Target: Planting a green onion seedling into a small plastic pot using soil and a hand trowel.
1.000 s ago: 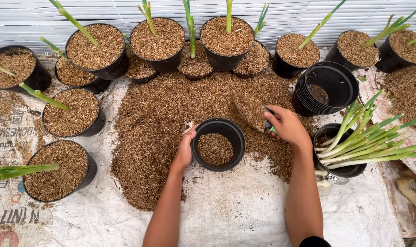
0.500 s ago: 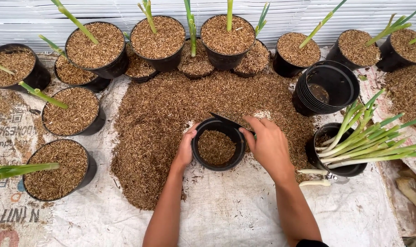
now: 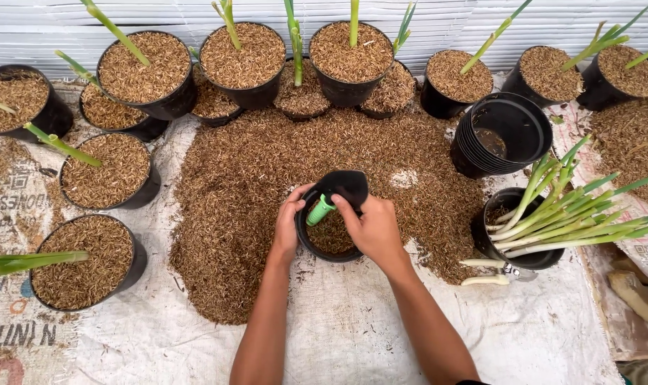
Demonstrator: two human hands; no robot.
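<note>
Two hands are seen at one black pot (image 3: 317, 246) at the near edge of a single heap of brown husk (image 3: 260, 164) spread on a white sack sheet (image 3: 352, 328). The left hand (image 3: 288, 227) is wrapped on the pot's left rim, its fingers closed against the wall. The right hand (image 3: 370, 228) is clamped on one black scoop (image 3: 341, 187) with a green handle (image 3: 320, 210); the scoop is held over the pot, its long axis slanted, blade up and away, handle pointing down-left. About fourteen husk-filled pots are counted around the heap. One stack of empty pots (image 3: 498, 135) and one pot of green stalks (image 3: 552, 210) lie at the right.
</note>
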